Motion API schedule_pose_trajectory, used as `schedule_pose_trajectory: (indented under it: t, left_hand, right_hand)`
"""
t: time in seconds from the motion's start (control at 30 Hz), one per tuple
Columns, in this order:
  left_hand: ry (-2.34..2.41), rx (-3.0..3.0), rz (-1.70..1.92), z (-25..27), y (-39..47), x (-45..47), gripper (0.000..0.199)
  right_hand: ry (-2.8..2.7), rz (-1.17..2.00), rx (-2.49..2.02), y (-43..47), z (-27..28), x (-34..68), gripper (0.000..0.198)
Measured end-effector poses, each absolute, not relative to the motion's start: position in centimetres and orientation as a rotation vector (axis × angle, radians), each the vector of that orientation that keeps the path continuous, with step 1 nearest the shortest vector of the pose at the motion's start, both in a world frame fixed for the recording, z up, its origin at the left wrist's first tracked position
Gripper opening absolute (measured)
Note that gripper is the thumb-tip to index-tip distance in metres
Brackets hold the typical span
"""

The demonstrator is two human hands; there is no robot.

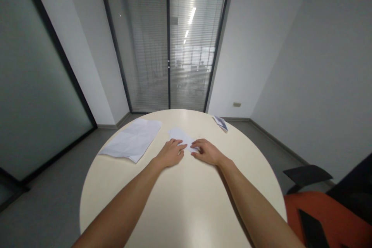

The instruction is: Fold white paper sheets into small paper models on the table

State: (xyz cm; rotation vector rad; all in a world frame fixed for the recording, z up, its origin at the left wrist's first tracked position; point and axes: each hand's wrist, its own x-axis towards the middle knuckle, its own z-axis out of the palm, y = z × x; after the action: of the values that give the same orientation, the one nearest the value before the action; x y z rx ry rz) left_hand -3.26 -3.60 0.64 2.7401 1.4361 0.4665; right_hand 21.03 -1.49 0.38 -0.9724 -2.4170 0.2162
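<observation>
A small white piece of paper (178,133), with angled edges that look folded, lies near the middle of the round table. My left hand (171,152) rests on its near left side, the fingertips pressed to the paper. From the right, my right hand (207,152) has its fingers curled onto the paper's right end, the thumb below them. The fingertips of both hands nearly meet, and they cover part of the paper. Large white sheets (135,138) with creases lie to the left of my left hand.
The round cream table (180,209) stands before a glass door (192,46) with blinds. Near its far right edge lies a small folded printed paper (221,123). An orange chair (322,217) with black armrests is close to the table on the right.
</observation>
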Motion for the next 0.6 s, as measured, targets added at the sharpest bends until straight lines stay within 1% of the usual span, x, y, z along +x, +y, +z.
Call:
schedule_pose_trajectory:
  t: [0.4, 0.6]
  left_hand:
    - [1.387, 2.719, 0.360, -0.1, -3.0, -3.3, 0.048]
    - [1.388, 2.712, 0.362, 0.3, -3.3, -3.3, 0.047]
  right_hand:
    - [-2.407, 0.225, -1.148, -2.5, 1.9, 20.6, 0.027]
    - [-2.431, 0.222, -1.231, -2.6, 2.4, 20.5, 0.029]
